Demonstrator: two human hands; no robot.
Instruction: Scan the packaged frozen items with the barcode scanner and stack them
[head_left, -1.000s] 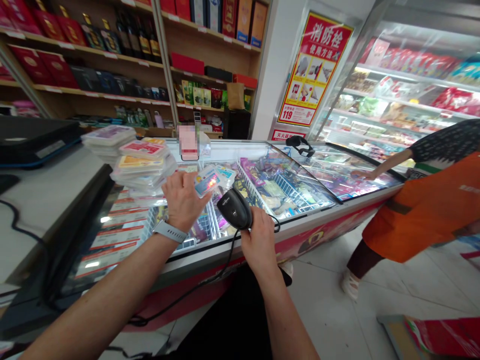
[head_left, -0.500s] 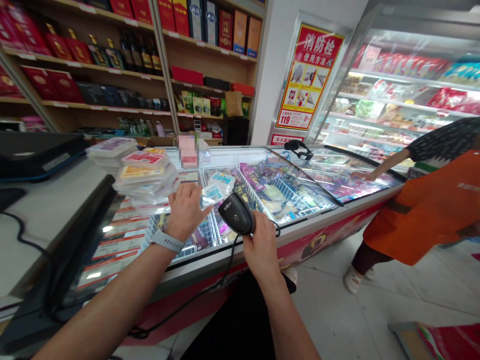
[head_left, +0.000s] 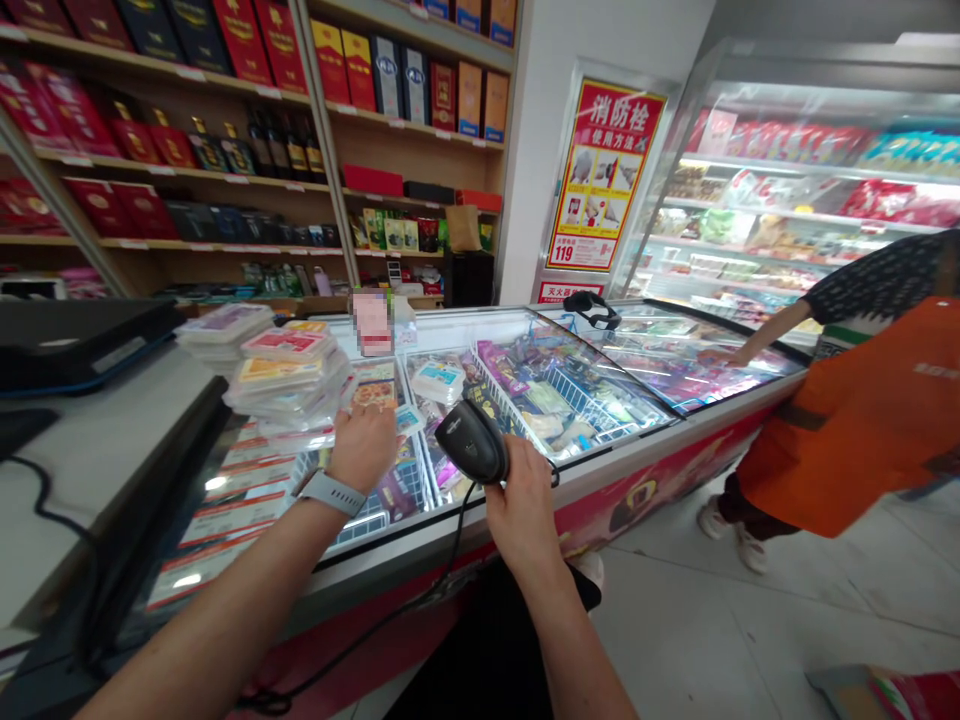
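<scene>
My right hand [head_left: 521, 500] is wrapped round a black corded barcode scanner [head_left: 471, 442], held over the front edge of the glass-topped freezer [head_left: 585, 458]. My left hand [head_left: 363, 445], with a watch on the wrist, hovers over the freezer beside a stack of clear plastic packs [head_left: 289, 375]. Its fingers are bunched near a light-blue-labelled pack [head_left: 407, 418]; whether they grip it is hard to tell. Another pack with a blue label [head_left: 439, 380] lies farther back, above the wire baskets.
A person in an orange apron [head_left: 870, 420] leans over the freezer's right end. A black strapped object [head_left: 592, 308] rests on its back edge. Black equipment [head_left: 82, 340] stands on the left counter. The scanner's cable [head_left: 390, 615] hangs by the freezer front.
My left hand has drawn in its spread fingers and shifted slightly down. One of the two blue-labelled packs now lies nearer that hand. The scanner stays in my right hand.
</scene>
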